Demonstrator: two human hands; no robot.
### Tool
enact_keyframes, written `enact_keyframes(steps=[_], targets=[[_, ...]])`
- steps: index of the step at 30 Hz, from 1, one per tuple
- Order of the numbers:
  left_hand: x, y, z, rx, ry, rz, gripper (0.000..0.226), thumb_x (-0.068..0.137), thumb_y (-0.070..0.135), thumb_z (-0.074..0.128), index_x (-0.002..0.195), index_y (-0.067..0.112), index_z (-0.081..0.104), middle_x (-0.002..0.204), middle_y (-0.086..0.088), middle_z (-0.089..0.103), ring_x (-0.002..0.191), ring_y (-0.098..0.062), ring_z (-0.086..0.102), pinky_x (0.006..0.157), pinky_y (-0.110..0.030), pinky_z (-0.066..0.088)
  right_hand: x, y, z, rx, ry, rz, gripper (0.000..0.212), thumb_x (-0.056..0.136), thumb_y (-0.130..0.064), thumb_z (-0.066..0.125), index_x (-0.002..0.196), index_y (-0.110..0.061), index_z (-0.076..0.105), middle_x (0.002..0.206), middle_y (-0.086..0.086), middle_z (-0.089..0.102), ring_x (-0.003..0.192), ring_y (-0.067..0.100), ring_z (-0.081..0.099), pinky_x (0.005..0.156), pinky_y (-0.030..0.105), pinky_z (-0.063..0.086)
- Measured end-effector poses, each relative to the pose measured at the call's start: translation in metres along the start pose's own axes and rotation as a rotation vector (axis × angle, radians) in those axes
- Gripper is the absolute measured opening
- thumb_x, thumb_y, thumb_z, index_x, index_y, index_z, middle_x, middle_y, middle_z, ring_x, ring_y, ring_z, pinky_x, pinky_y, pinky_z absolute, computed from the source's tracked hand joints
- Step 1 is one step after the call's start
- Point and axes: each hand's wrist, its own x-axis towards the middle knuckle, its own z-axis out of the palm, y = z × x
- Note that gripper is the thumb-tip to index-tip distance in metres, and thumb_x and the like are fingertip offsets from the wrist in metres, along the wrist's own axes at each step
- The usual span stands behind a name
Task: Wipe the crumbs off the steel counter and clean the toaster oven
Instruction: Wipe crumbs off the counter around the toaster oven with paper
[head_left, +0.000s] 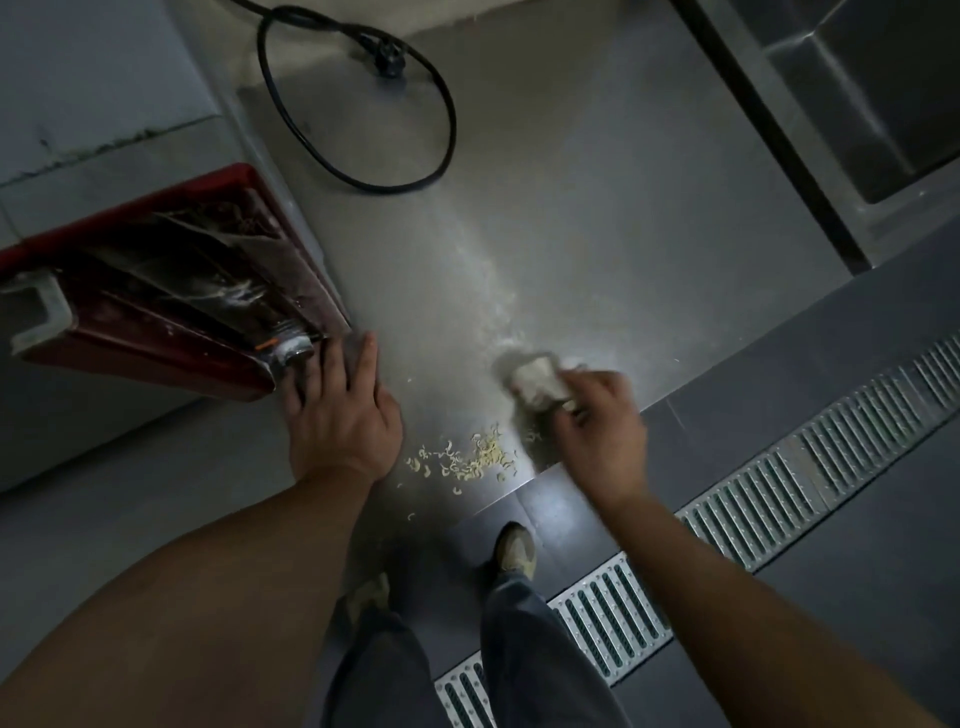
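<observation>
The red toaster oven (156, 291) sits tipped at the left edge of the worktop (597, 218), its glass door streaked and its far end cut off by the frame. The left hand (337, 410) lies flat beside the oven's near corner, fingers straight and spread, steadying it rather than gripping. Right of the oven, near the worktop's front edge, lies a heap of pale crumbs (467, 460). Further right, the right hand (597, 431) is curled round a wadded cloth (535, 382), blurred in mid-sweep. I'd judge the crumb-wiping step is under way, the oven not yet cleaned. The next move calls for drawing the cloth across the heap and off the edge. A black cord (358, 104) loops behind the oven; the oven's inside is too dark to read
</observation>
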Motion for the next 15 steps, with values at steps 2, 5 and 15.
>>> enact_keyframes(steps=[2,5,15], targets=[[0.000,0.000,0.000,-0.002,-0.023,-0.012,0.063,0.088,0.037,0.038,0.150,0.024,0.037,0.152,-0.015,0.038,0.140,-0.035,0.030,0.116,-0.054,0.016,0.018,0.026,-0.017,-0.056,0.126,0.152,0.041,0.080,-0.011,0.067,0.120,-0.019,0.069,0.113,0.007,0.059,0.097,0.026,0.060,0.077,0.023,0.040],[0.001,0.000,0.000,-0.006,-0.029,-0.007,0.064,0.089,0.037,0.038,0.151,0.025,0.036,0.152,-0.015,0.038,0.140,-0.035,0.030,0.116,-0.054,0.016,0.034,0.058,-0.031,-0.162,0.150,0.243,0.042,0.080,-0.012,0.063,0.121,-0.017,0.068,0.114,0.011,0.058,0.098,0.034,0.059,0.077,0.029,0.042],[0.002,0.000,0.001,-0.009,-0.029,0.000,0.064,0.089,0.037,0.038,0.151,0.025,0.035,0.153,-0.016,0.037,0.140,-0.036,0.029,0.116,-0.054,0.015,-0.016,-0.002,0.023,-0.103,0.024,0.212,0.035,0.076,-0.021,0.068,0.111,-0.017,0.066,0.104,0.005,0.058,0.084,0.029,0.060,0.070,0.034,0.052]])
